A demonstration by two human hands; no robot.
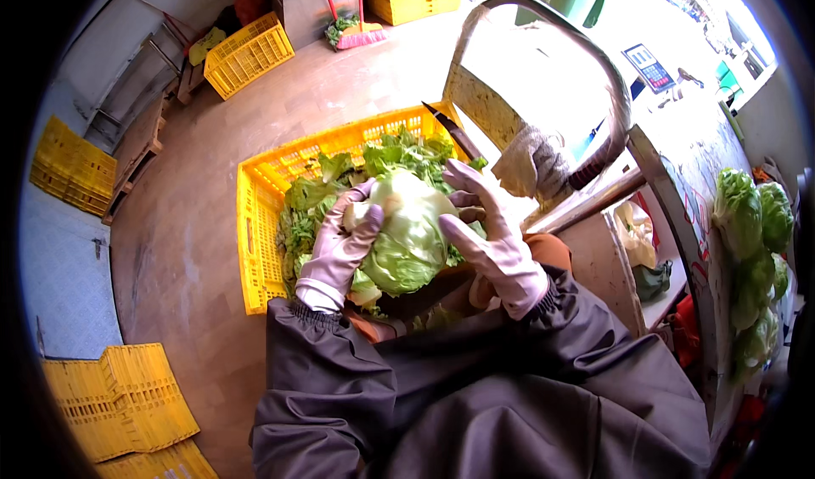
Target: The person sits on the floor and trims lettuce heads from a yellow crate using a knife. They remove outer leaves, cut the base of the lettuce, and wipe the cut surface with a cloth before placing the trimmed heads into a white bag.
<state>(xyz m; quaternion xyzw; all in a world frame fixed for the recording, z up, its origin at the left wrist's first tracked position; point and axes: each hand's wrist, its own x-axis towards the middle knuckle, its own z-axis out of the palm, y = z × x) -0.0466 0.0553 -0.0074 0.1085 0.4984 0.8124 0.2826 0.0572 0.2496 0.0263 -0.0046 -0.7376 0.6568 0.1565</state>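
A pale green head of lettuce (407, 237) is held up over a yellow plastic crate (258, 186). My left hand (337, 243), in a pale glove, grips its left side near the whitish stem end. On the other side my right hand (487, 237), gloved alike, has its fingers spread; whether they touch the lettuce cannot be told. Loose lettuce leaves (331, 167) fill much of the crate below. A dark-bladed knife (453, 132) lies at the crate's far right corner, just beyond my right fingers, its handle end partly hidden.
Right of the crate stands a worn chair (487, 100) with a cloth (531, 160) on it. More lettuces (742, 218) sit on the table (684, 154) at far right. Yellow crates (248, 55) stand at the back, others (121, 402) at left. A broom (360, 33) leans behind.
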